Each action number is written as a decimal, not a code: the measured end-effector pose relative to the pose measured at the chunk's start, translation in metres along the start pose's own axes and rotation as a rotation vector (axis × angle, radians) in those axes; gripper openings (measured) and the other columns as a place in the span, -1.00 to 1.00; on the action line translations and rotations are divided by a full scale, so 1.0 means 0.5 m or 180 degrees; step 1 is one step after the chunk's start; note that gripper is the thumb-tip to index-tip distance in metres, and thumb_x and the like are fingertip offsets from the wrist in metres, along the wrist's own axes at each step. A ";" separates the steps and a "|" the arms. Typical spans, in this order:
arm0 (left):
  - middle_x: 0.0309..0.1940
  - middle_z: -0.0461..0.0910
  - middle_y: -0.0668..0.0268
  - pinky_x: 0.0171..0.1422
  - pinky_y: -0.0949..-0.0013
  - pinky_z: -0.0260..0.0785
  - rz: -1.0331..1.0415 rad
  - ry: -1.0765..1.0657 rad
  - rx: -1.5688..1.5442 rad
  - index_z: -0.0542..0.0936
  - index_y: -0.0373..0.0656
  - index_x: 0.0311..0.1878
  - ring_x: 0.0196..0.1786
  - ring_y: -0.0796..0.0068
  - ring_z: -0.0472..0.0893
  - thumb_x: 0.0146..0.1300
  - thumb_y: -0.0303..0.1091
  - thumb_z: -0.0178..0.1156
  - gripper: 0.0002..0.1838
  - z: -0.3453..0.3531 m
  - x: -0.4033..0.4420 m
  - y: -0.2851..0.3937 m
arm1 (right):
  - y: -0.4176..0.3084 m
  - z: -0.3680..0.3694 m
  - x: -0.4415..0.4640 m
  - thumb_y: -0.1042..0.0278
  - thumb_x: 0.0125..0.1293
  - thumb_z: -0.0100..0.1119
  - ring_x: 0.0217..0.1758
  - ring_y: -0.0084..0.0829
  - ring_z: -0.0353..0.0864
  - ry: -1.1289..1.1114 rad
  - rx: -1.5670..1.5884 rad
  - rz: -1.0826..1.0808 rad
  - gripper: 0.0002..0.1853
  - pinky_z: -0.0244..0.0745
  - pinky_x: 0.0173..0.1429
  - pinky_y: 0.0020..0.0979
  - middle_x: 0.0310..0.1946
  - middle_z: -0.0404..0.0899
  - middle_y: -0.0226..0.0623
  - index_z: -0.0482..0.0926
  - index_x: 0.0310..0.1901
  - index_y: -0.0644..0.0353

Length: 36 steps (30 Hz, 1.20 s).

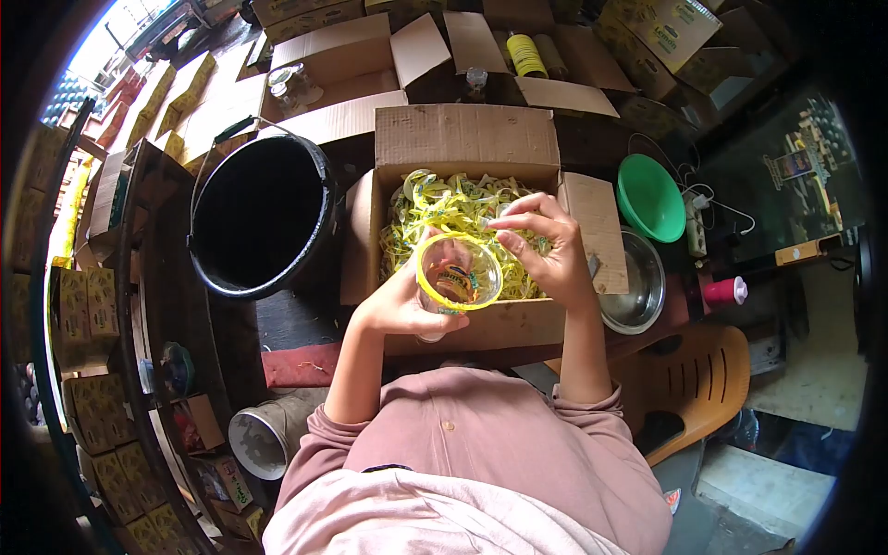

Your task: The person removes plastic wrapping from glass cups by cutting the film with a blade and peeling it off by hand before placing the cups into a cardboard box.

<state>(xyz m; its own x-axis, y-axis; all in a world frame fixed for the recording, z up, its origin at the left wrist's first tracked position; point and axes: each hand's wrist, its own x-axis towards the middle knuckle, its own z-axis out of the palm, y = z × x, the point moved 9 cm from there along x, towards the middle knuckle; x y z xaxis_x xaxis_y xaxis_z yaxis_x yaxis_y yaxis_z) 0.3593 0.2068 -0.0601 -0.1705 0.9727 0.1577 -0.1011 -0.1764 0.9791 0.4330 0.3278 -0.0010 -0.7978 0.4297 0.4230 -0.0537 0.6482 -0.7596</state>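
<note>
A clear plastic cup (460, 270) with a yellow rim and a printed label is tilted toward the camera, and my left hand (404, 301) is wrapped round its left side. To the right of the rim, my right hand (546, 245) is raised with its fingers bent and thumb near the fingertips; a small pale bit shows at the fingertips, too small to name. Both hands are over an open cardboard box (467, 137) filled with yellow and green printed strips (444, 199).
A black bucket (264, 217) stands left of the box. On the right are a green bowl (651, 197), a metal bowl (638, 287), a pink-red roll (721, 291) and a power strip (696, 231). Open cartons (342, 46) line the back. An orange chair (708, 379) is at right.
</note>
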 end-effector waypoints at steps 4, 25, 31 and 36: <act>-0.02 0.30 0.28 0.22 0.38 0.14 -0.0183 -0.0068 -0.0089 0.14 -0.21 0.19 0.10 0.44 0.30 -0.24 -0.46 0.39 -0.13 0.006 0.001 -0.001 | -0.014 0.018 0.001 0.33 0.02 0.28 -0.22 -0.37 0.46 -0.0293 0.0106 -0.0081 -0.89 0.25 -0.01 -0.36 -0.39 0.49 -0.36 0.64 -0.40 0.14; -0.10 0.36 0.25 0.06 0.41 0.29 -0.0139 -0.0470 -0.0227 0.29 -0.25 0.07 -0.04 0.50 0.40 -0.10 -0.46 0.17 -0.43 0.028 0.010 0.023 | -0.030 -0.025 0.009 0.29 0.01 0.28 0.08 -0.24 0.40 0.0634 -0.0980 -0.0429 -0.89 0.11 0.18 -0.20 -0.15 0.49 -0.33 0.60 -0.51 0.11; 0.03 0.26 0.24 0.16 0.39 0.20 0.0196 0.0172 -0.0153 0.18 -0.24 0.17 0.09 0.43 0.32 -0.06 -0.50 0.22 -0.33 -0.009 0.012 0.008 | 0.060 0.004 -0.018 0.29 -0.07 0.32 0.08 -0.26 0.38 0.0445 -0.1673 -0.0103 -0.90 0.06 0.23 -0.19 -0.11 0.49 -0.35 0.62 -0.55 0.08; 0.10 0.23 0.16 0.31 0.31 0.02 0.0343 0.0826 0.0422 0.06 -0.26 0.26 0.19 0.35 0.24 0.07 -0.43 0.15 -0.30 -0.050 0.016 -0.001 | 0.070 0.004 -0.027 0.36 -0.04 0.30 -0.12 -0.33 0.48 0.0520 -0.1719 0.0098 -0.82 0.22 0.06 -0.30 -0.25 0.51 -0.30 0.59 -0.36 0.16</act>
<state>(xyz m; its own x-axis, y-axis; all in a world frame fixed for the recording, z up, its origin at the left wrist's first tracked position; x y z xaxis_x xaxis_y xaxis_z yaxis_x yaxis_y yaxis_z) 0.3335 0.2110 -0.0627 -0.4195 0.8754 0.2401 0.0569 -0.2386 0.9694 0.4409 0.3434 -0.0344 -0.6885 0.5173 0.5083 0.3173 0.8451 -0.4303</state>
